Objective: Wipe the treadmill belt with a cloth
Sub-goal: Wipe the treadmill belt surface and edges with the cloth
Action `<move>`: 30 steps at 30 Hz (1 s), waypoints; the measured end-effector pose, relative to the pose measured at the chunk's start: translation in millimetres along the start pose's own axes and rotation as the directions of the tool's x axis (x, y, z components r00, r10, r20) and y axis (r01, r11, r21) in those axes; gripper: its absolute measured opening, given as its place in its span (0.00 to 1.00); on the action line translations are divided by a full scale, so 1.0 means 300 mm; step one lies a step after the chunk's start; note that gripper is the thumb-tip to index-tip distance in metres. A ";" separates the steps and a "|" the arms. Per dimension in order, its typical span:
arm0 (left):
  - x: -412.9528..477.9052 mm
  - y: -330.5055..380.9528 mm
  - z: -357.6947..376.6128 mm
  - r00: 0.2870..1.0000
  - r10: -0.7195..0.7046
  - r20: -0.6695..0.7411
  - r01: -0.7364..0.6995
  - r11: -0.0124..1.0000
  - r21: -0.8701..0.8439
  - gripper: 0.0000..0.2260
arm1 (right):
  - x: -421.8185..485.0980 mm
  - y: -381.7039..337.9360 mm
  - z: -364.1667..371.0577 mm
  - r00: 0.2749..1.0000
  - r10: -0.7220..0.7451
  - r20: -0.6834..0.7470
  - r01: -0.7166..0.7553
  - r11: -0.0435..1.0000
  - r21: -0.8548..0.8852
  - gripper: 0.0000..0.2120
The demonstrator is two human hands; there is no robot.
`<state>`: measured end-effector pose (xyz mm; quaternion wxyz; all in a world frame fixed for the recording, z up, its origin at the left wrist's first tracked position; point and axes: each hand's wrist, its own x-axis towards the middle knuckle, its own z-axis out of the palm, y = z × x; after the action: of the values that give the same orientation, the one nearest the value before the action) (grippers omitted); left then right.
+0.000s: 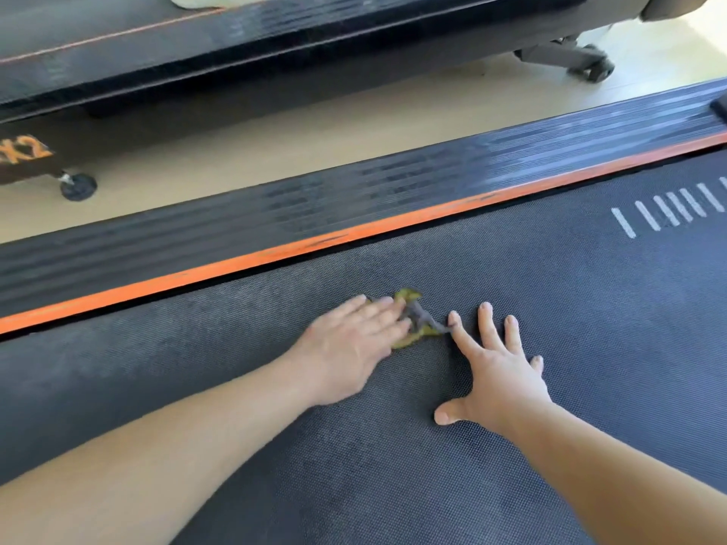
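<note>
A small yellow-green and grey cloth (419, 318) lies bunched on the dark textured treadmill belt (393, 466), near the middle of the view. My left hand (350, 348) lies flat over the cloth's left part, fingers straight and pressing it down. To its right, my right hand (497, 367) rests flat on the belt with fingers spread. Its index fingertip touches the cloth's right edge. Most of the cloth is hidden under my left hand.
An orange stripe (275, 253) and a ribbed black side rail (236, 222) border the belt's far edge. White bar marks (668, 208) are printed on the belt at right. Beyond a strip of pale floor stands a second treadmill (196, 53) with a small wheel (78, 186).
</note>
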<state>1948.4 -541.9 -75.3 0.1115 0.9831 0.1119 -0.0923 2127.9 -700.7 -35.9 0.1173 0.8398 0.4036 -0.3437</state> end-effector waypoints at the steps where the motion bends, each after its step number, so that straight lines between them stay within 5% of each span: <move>1: 0.020 -0.044 -0.016 0.990 -0.132 -0.040 0.132 0.991 -0.006 0.24 | -0.002 -0.001 0.000 1.000 -0.002 -0.006 0.002 1.000 0.001 0.70; 4: 0.072 0.001 -0.046 0.903 -0.410 -0.132 0.390 0.908 -0.152 0.24 | -0.009 -0.002 -0.005 1.000 0.004 -0.005 -0.004 1.000 -0.001 0.70; 8: 0.012 0.236 0.065 0.994 0.014 -0.111 -0.024 0.995 -0.096 0.21 | -0.003 0.003 0.002 1.000 -0.004 -0.016 0.004 1.000 0.000 0.69; 10: 0.000 0.184 0.065 0.993 0.087 -0.077 -0.088 0.996 -0.007 0.22 | -0.003 0.004 0.006 1.000 -0.008 -0.019 0.008 1.000 -0.006 0.69; 12: 0.026 0.081 0.031 0.988 -0.071 -0.137 0.083 0.993 0.080 0.24 | 0.000 0.009 0.010 1.000 -0.013 -0.023 0.013 1.000 -0.011 0.70; 15: 0.066 -0.024 -0.074 0.905 -0.373 -0.206 0.359 0.928 -0.100 0.20 | -0.001 0.005 0.003 1.000 -0.007 -0.001 0.007 1.000 -0.008 0.70; 22: -0.015 0.082 -0.102 0.912 -0.339 -0.230 0.189 0.846 -0.498 0.23 | 0.000 0.006 0.004 1.000 -0.003 -0.012 0.003 1.000 -0.017 0.70; 30: -0.047 0.054 0.078 0.991 -0.053 -0.125 0.040 0.994 -0.101 0.21 | 0.006 0.010 0.010 1.000 -0.006 -0.016 0.006 1.000 -0.025 0.70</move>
<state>1935.0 -565.8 -91.5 0.1501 0.9775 0.1460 -0.0265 2129.6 -703.0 -39.6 0.1235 0.8398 0.4111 -0.3323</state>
